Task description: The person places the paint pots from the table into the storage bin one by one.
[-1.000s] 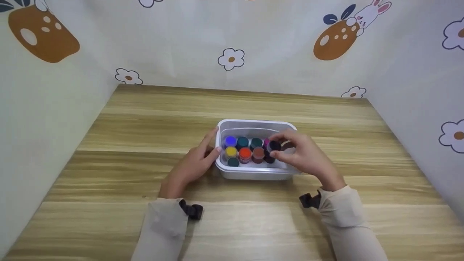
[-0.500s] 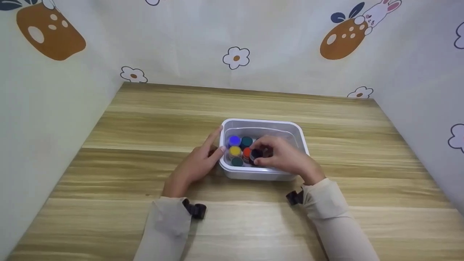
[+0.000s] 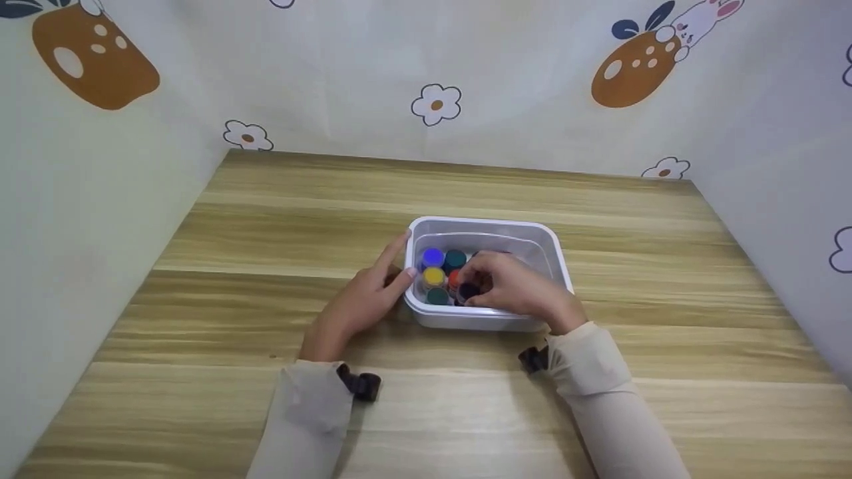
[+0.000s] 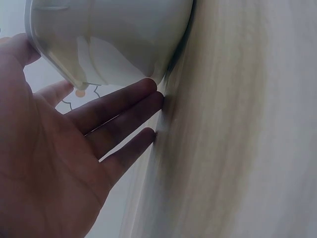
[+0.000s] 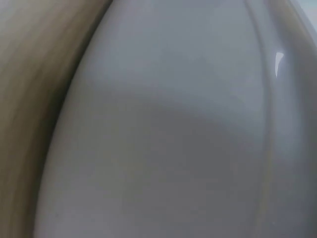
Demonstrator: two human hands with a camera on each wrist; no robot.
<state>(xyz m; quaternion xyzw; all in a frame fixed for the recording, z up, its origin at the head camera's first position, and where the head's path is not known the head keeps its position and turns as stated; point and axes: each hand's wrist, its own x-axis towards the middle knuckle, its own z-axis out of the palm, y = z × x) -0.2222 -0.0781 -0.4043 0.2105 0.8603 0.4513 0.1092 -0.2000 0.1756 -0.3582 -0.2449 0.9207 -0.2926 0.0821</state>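
Observation:
A white plastic tub (image 3: pixel 482 319) holds several small paint pots. Blue (image 3: pixel 432 257), teal (image 3: pixel 455 259), yellow (image 3: pixel 433 277) and dark green (image 3: pixel 437 297) pots show on its left side. Part of an orange-red pot (image 3: pixel 454 278) is visible. My right hand (image 3: pixel 516 286) reaches into the tub and pinches a black paint pot (image 3: pixel 468 291) low beside the dark green one, hiding the pots beneath it. At the tub's left end, my left hand (image 3: pixel 363 299) touches the rim with thumb and forefinger, the other fingers (image 4: pixel 121 99) extended below.
The tub stands on a wood-grain table (image 3: pixel 319 219). Patterned cloth walls (image 3: pixel 333 80) enclose the back and sides. The tub's wall (image 5: pixel 163 148) fills most of the right wrist view. Black wrist straps (image 3: pixel 363 386) sit at both sleeve cuffs.
My right hand has carried the black pot left and down, from above the tub's right part to the front row. My left hand stays at the rim. The view has shifted slightly.

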